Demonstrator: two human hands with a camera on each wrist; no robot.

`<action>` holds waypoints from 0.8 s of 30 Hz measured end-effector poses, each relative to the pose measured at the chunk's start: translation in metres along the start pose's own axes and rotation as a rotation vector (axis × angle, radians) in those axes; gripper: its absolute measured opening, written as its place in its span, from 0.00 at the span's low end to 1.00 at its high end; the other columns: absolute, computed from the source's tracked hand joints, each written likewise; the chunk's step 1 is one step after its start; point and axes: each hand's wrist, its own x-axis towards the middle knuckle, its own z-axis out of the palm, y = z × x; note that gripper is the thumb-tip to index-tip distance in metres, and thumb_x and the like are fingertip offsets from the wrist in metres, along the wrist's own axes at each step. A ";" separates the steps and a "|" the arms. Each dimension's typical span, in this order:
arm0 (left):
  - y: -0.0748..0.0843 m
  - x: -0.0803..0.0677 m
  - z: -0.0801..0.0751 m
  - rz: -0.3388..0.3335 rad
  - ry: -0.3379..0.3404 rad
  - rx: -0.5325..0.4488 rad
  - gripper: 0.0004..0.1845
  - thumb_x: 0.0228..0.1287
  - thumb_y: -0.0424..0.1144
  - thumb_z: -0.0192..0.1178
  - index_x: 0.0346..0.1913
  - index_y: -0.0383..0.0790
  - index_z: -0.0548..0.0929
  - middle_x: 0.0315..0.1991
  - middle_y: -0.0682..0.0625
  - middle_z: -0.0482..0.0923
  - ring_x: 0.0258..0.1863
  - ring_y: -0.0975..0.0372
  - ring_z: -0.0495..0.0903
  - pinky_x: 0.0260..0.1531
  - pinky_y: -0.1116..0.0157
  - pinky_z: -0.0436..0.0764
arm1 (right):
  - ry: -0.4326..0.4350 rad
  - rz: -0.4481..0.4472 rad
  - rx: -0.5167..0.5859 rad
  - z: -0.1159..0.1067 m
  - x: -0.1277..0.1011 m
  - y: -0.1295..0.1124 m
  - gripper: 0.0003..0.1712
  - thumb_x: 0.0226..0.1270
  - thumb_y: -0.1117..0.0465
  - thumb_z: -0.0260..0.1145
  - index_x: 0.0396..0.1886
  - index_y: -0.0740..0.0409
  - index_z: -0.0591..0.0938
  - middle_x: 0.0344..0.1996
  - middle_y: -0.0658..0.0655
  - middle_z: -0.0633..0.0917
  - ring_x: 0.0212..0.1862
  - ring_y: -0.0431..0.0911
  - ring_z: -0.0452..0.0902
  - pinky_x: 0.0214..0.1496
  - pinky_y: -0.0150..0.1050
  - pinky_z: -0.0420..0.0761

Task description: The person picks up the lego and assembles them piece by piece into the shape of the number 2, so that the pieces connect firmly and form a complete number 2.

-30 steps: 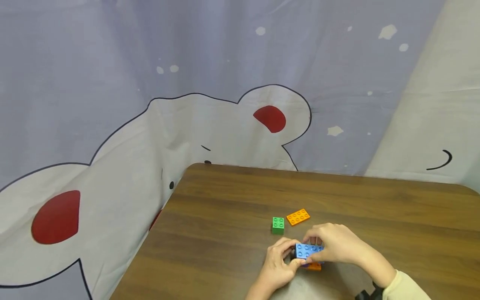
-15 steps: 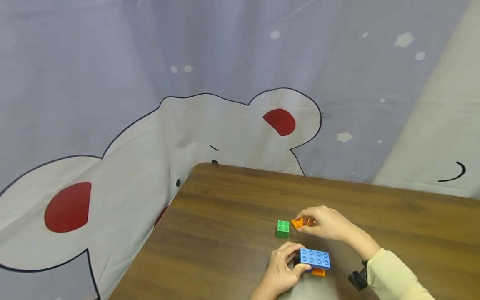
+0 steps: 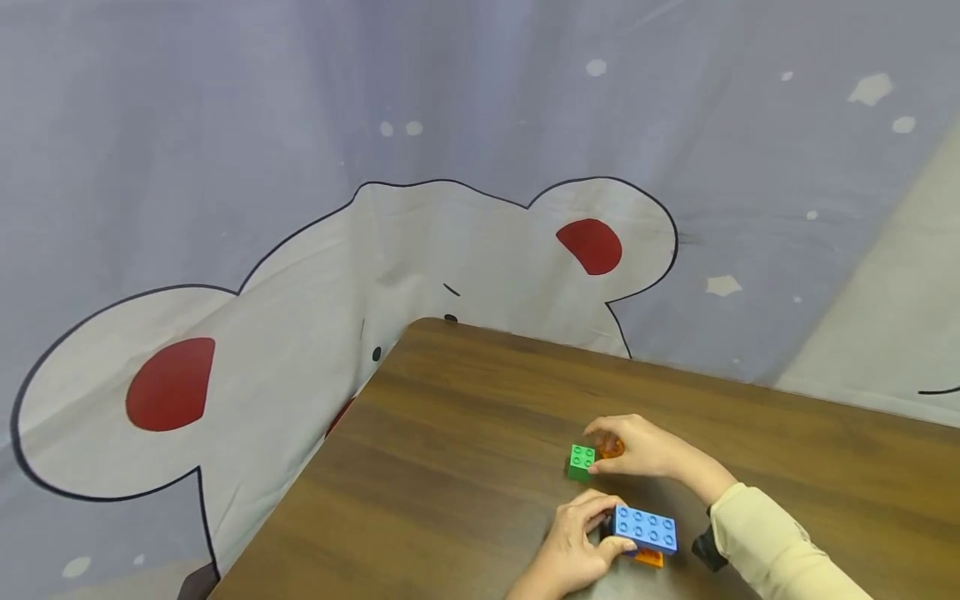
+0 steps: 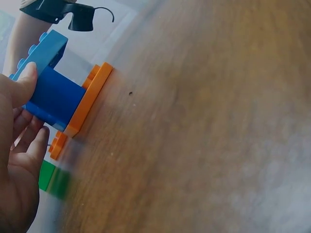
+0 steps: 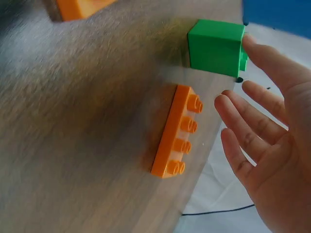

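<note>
My left hand [image 3: 573, 542] grips a small stack on the table from its left side, thumb and fingers on the bricks. On top is a light blue building brick [image 3: 643, 531]; below come a dark blue brick [image 4: 57, 94] and an orange plate brick [image 4: 92, 97], as the left wrist view shows. My right hand [image 3: 637, 447] hovers farther back with loosely bent, spread fingers. Its thumb tip lies at the studded top edge of a green brick [image 5: 216, 48]; whether they touch I cannot tell. Beneath that hand lies a loose orange plate brick [image 5: 172, 136], partly hidden in the head view.
The brown wooden table [image 3: 450, 467] carries all the bricks. Behind and to its left hangs a pale curtain [image 3: 465, 250] with a bear pattern. A black wrist device [image 3: 707, 550] sits at the right sleeve.
My right hand has left the blue stack, reached back over the loose orange plate brick and come to the green brick. My left hand keeps its grip. The head view has shifted slightly.
</note>
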 end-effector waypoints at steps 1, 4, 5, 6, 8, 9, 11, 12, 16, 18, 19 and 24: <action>0.005 0.000 -0.003 0.003 -0.003 0.003 0.15 0.54 0.32 0.67 0.45 0.37 0.80 0.42 0.49 0.78 0.49 0.68 0.75 0.49 0.73 0.76 | 0.002 0.001 0.010 0.002 0.001 0.000 0.29 0.53 0.48 0.71 0.48 0.64 0.77 0.32 0.52 0.83 0.34 0.43 0.78 0.34 0.33 0.80; 0.019 0.000 -0.009 0.002 -0.008 0.012 0.14 0.53 0.30 0.66 0.44 0.34 0.80 0.42 0.47 0.78 0.49 0.68 0.75 0.48 0.72 0.77 | -0.013 0.017 0.023 0.008 0.004 0.000 0.29 0.52 0.47 0.72 0.47 0.62 0.78 0.31 0.50 0.82 0.33 0.41 0.77 0.32 0.31 0.79; 0.021 0.001 -0.009 0.000 -0.007 0.018 0.14 0.53 0.29 0.66 0.44 0.34 0.80 0.41 0.47 0.78 0.48 0.68 0.75 0.48 0.71 0.77 | -0.020 0.018 0.022 0.010 0.005 0.000 0.28 0.52 0.48 0.72 0.46 0.61 0.78 0.31 0.48 0.81 0.32 0.40 0.77 0.32 0.30 0.78; 0.022 0.001 -0.009 -0.003 -0.007 0.024 0.14 0.53 0.28 0.66 0.44 0.34 0.80 0.41 0.46 0.78 0.48 0.68 0.75 0.48 0.71 0.77 | -0.030 0.022 0.019 0.012 0.005 -0.001 0.26 0.52 0.49 0.72 0.45 0.59 0.78 0.30 0.47 0.81 0.32 0.39 0.77 0.31 0.30 0.78; 0.013 0.001 -0.005 -0.015 -0.005 0.037 0.14 0.53 0.30 0.66 0.44 0.36 0.80 0.42 0.47 0.78 0.49 0.68 0.75 0.48 0.72 0.77 | -0.044 0.027 0.016 0.016 0.006 -0.001 0.21 0.52 0.51 0.72 0.42 0.55 0.78 0.29 0.46 0.80 0.30 0.38 0.75 0.29 0.28 0.76; 0.007 0.001 -0.003 -0.016 -0.003 0.044 0.14 0.53 0.30 0.66 0.44 0.37 0.80 0.42 0.48 0.78 0.49 0.69 0.75 0.48 0.73 0.76 | -0.047 0.025 0.014 0.018 0.006 -0.001 0.20 0.51 0.52 0.73 0.41 0.55 0.78 0.28 0.45 0.79 0.29 0.37 0.75 0.28 0.28 0.76; -0.002 0.001 0.001 -0.012 0.003 0.057 0.15 0.53 0.32 0.67 0.44 0.39 0.80 0.42 0.49 0.78 0.49 0.69 0.75 0.48 0.74 0.76 | -0.045 0.026 0.007 0.021 0.005 -0.001 0.18 0.51 0.55 0.73 0.39 0.54 0.77 0.27 0.44 0.78 0.28 0.36 0.73 0.27 0.27 0.75; -0.005 0.001 0.002 -0.007 0.005 0.061 0.15 0.53 0.33 0.67 0.45 0.40 0.80 0.42 0.50 0.78 0.49 0.69 0.75 0.48 0.75 0.76 | -0.041 0.025 0.004 0.023 0.005 -0.001 0.17 0.50 0.56 0.73 0.38 0.54 0.77 0.27 0.44 0.78 0.27 0.35 0.73 0.27 0.27 0.75; -0.009 0.000 0.004 0.002 0.012 0.056 0.15 0.53 0.35 0.68 0.45 0.43 0.80 0.42 0.52 0.78 0.48 0.70 0.75 0.47 0.76 0.75 | -0.014 0.016 -0.002 0.026 0.005 -0.001 0.17 0.50 0.57 0.73 0.38 0.54 0.77 0.26 0.43 0.77 0.26 0.34 0.71 0.25 0.27 0.74; -0.008 0.000 0.003 0.001 0.012 0.057 0.15 0.53 0.35 0.68 0.45 0.43 0.80 0.42 0.52 0.78 0.48 0.70 0.75 0.47 0.76 0.75 | -0.003 0.013 -0.004 0.028 0.005 0.000 0.17 0.49 0.58 0.73 0.37 0.54 0.77 0.26 0.43 0.77 0.26 0.34 0.72 0.26 0.27 0.74; -0.007 0.000 0.003 -0.002 0.011 0.057 0.15 0.53 0.35 0.68 0.45 0.43 0.80 0.42 0.52 0.78 0.48 0.70 0.75 0.47 0.77 0.75 | 0.001 0.012 -0.005 0.028 0.005 0.000 0.17 0.49 0.58 0.73 0.37 0.54 0.77 0.26 0.43 0.77 0.26 0.34 0.72 0.26 0.27 0.74; -0.001 0.001 0.001 -0.010 0.012 0.069 0.15 0.52 0.33 0.68 0.44 0.40 0.80 0.40 0.51 0.78 0.47 0.70 0.75 0.47 0.75 0.76 | 0.023 0.013 -0.024 0.031 0.004 0.000 0.16 0.49 0.59 0.73 0.37 0.52 0.76 0.27 0.42 0.77 0.27 0.34 0.72 0.27 0.27 0.74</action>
